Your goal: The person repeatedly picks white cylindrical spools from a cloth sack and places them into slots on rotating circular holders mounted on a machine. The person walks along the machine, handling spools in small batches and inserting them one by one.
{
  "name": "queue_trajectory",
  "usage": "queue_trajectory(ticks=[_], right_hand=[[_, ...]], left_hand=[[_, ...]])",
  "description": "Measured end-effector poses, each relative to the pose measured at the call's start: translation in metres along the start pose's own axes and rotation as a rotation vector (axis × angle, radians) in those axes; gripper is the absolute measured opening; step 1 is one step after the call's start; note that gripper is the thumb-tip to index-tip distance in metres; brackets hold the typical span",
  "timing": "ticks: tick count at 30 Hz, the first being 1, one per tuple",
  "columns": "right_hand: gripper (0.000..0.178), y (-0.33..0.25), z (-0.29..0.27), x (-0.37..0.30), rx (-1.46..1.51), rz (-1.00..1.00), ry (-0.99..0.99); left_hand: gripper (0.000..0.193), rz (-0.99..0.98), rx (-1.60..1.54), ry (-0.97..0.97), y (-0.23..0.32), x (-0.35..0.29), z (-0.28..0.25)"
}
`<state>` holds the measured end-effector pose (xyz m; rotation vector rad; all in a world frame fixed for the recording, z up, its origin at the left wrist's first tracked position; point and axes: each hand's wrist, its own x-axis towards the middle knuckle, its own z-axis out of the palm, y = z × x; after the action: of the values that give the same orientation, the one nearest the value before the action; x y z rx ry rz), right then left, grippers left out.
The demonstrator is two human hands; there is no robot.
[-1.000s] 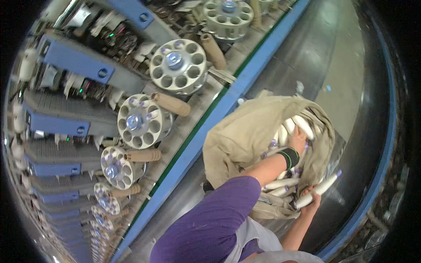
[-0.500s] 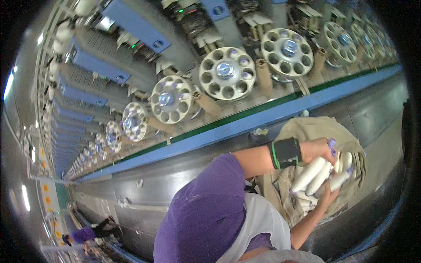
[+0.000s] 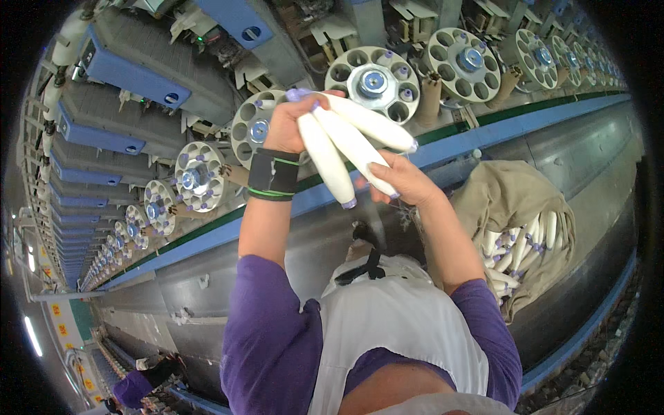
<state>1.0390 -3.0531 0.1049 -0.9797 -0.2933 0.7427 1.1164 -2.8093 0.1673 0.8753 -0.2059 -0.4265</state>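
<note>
1. Gripping three white yarn bobbins [image 3: 326,160] by their upper ends, the left hand [image 3: 289,126] was closed at the upper centre of the frame.
2. The right hand [image 3: 408,181] clasped the middle bobbin [image 3: 354,151] near its lower tip.
3. A round magazine [image 3: 373,84] stood behind them.
4. At right, a beige sack [image 3: 499,190] held other bobbins [image 3: 517,250].

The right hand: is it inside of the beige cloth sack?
No, the right hand is outside the beige cloth sack, its fingers on a white bobbin.
</note>
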Motion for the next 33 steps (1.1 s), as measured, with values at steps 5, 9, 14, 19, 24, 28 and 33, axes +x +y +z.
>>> queue_trajectory(ticks=[5,9,14,19,24,28,33], right_hand=[[0.014,0.026,-0.06,-0.073,0.0,-0.005,0.347],[0.012,0.012,-0.124,-0.206,0.308,-0.511,1.384],[0.042,-0.014,-0.098,-0.14,0.013,-0.348,1.253],[0.045,0.026,-0.014,0.047,-0.178,-0.143,0.29],[0.007,0.01,-0.028,0.012,0.109,-0.339,0.325],[0.025,-0.027,-0.045,-0.024,0.638,-0.591,0.343],[0.029,-0.022,-0.005,0.077,0.296,-0.259,0.252]], left_hand=[[0.025,0.179,-0.091,0.11,0.064,-0.036,-0.044],[0.026,0.254,-0.037,0.158,0.101,-0.066,-0.085],[0.024,0.227,-0.04,0.177,0.097,-0.052,-0.093],[0.024,0.234,-0.103,0.127,0.061,-0.013,-0.076],[0.025,0.295,-0.166,0.129,0.084,-0.035,-0.09],[0.022,0.306,-0.028,0.298,0.103,-0.057,-0.104],[0.02,0.264,0.084,0.114,0.076,-0.033,-0.088]])
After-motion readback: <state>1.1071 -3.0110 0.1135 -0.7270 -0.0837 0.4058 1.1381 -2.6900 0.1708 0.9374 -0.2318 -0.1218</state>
